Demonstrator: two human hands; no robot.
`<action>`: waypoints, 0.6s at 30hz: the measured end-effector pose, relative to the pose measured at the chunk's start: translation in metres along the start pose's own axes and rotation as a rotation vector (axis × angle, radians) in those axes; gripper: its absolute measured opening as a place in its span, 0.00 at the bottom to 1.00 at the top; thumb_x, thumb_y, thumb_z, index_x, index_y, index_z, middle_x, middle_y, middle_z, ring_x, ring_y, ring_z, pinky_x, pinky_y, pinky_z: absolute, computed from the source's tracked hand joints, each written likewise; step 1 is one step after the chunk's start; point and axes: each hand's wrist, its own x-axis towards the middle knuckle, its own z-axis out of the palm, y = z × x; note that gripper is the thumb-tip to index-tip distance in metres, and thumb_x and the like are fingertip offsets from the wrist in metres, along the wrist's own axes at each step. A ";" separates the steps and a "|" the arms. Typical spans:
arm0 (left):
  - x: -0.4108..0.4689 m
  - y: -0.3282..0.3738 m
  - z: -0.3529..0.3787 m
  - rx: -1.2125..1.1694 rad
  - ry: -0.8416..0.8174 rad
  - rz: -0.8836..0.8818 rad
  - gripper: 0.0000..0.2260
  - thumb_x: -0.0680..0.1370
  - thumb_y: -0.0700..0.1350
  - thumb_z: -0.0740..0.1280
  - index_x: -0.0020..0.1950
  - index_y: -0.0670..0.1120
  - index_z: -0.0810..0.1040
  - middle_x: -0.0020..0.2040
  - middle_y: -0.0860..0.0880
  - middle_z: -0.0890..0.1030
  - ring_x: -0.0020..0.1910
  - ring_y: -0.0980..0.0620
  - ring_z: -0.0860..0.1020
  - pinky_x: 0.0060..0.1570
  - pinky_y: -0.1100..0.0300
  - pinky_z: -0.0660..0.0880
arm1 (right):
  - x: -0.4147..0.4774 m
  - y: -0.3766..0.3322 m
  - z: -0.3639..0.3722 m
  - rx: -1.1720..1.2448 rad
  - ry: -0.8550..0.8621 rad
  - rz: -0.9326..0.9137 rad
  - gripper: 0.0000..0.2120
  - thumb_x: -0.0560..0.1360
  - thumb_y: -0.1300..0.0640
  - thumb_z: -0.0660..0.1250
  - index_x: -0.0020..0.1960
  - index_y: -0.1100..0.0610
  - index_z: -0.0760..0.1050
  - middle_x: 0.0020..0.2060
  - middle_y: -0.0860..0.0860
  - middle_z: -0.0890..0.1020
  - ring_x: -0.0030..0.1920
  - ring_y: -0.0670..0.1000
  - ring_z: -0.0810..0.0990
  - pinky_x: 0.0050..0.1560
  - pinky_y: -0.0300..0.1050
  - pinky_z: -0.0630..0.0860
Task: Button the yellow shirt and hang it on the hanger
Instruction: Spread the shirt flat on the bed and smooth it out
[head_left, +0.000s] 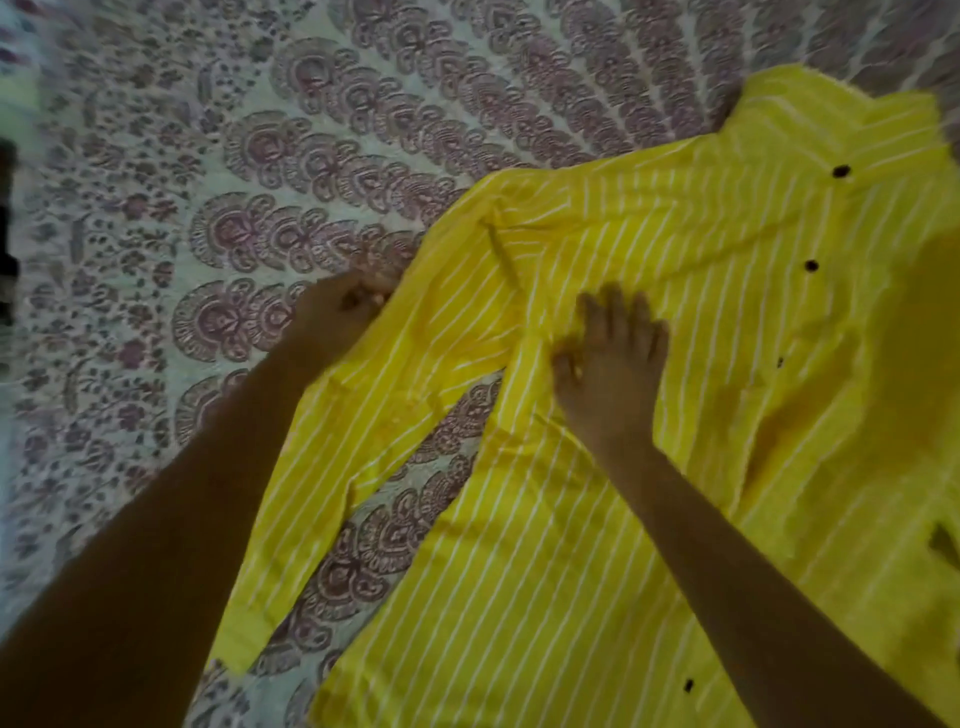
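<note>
The yellow shirt (597, 545) with thin white stripes lies front up across the patterned bedsheet, collar toward the upper right. Several dark buttons (811, 266) run down its placket. Its left sleeve (332, 452) stretches down toward the lower left. My left hand (340, 314) pinches the edge of that sleeve near the shoulder. My right hand (610, 364) lies flat with spread fingers on the shirt's chest beside the armpit. No hanger is in view.
A bedsheet (249, 218) with a purple floral pattern covers the whole surface under the shirt. A dark object (6, 249) shows at the far left edge. The picture is dim and slightly blurred.
</note>
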 end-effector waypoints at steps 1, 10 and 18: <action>-0.012 -0.012 -0.004 -0.026 -0.036 -0.013 0.07 0.75 0.37 0.65 0.52 0.40 0.79 0.41 0.49 0.82 0.37 0.67 0.77 0.47 0.67 0.73 | -0.018 -0.012 0.009 -0.001 -0.020 -0.034 0.32 0.68 0.46 0.52 0.69 0.59 0.66 0.70 0.60 0.67 0.71 0.63 0.63 0.70 0.62 0.54; -0.069 -0.068 -0.044 -0.098 -0.355 -0.103 0.04 0.61 0.50 0.73 0.33 0.53 0.82 0.29 0.56 0.80 0.28 0.67 0.74 0.38 0.66 0.71 | -0.046 -0.056 0.025 -0.123 -0.034 -0.265 0.25 0.70 0.53 0.60 0.68 0.50 0.68 0.68 0.60 0.70 0.67 0.63 0.69 0.66 0.62 0.64; -0.076 -0.096 -0.080 0.602 -0.087 -0.258 0.14 0.76 0.45 0.64 0.57 0.39 0.76 0.60 0.38 0.76 0.61 0.38 0.74 0.62 0.45 0.72 | -0.031 -0.072 0.003 -0.268 -0.088 -0.401 0.12 0.67 0.60 0.68 0.51 0.59 0.78 0.55 0.57 0.80 0.63 0.60 0.72 0.65 0.58 0.63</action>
